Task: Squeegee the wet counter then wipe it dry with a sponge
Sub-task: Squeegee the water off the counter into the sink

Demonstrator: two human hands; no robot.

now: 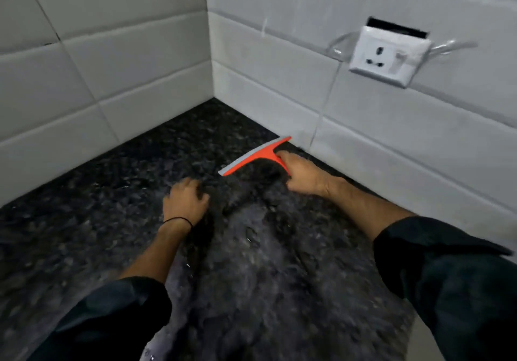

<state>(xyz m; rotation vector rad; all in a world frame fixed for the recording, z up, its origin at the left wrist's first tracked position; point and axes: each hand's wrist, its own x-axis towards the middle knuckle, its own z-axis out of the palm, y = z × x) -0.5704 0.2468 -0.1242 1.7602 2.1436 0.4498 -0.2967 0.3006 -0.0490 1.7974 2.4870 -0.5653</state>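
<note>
Squeegee (256, 155) sits at the far right of the counter (84, 220), blade to the dark stone, just beside the tiled wall (363, 136). Its long axis runs slantwise, from the wall end down and left toward the middle, with the handle pointing back at the person. The right hand (300, 174) is wrapped round that handle and is the only hand on the tool. The left hand (184, 204) rests on the stone nearer the middle, fingers loosely bent, holding nothing. A wet sheen (265, 262) spreads between the forearms, so the stroke probably wants to run back from the wall across it. No sponge is in view.
</note>
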